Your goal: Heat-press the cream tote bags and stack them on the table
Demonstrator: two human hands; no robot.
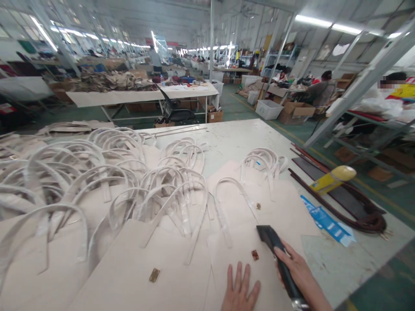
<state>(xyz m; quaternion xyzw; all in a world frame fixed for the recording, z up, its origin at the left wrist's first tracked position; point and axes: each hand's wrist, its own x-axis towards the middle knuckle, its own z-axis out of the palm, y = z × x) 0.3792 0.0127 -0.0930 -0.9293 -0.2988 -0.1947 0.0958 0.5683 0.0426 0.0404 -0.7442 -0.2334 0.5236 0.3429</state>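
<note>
My left hand (240,290) lies flat with fingers spread on a beige bag panel (223,263). In my right hand (300,272) is a black hand-held tool with a wide flat nozzle (282,259), its head tilted up and left over the panel. Between the nozzle and my left fingertips sits a small reddish-brown plate (255,255). A pale strap handle (226,235) with clear wrapping arches from the panel's upper part. On the panel to the left is a small gold-coloured plate (154,275); another gold plate (258,206) shows above the nozzle.
Piles of beige panels with looped handles (74,172) cover the table's left. At right lie a yellow cylinder (333,180), dark brown straps (372,222) and a blue-and-white packet (330,222). Beyond the white table (233,134) stand an office chair (177,112), plastic bins (269,110) and seated people.
</note>
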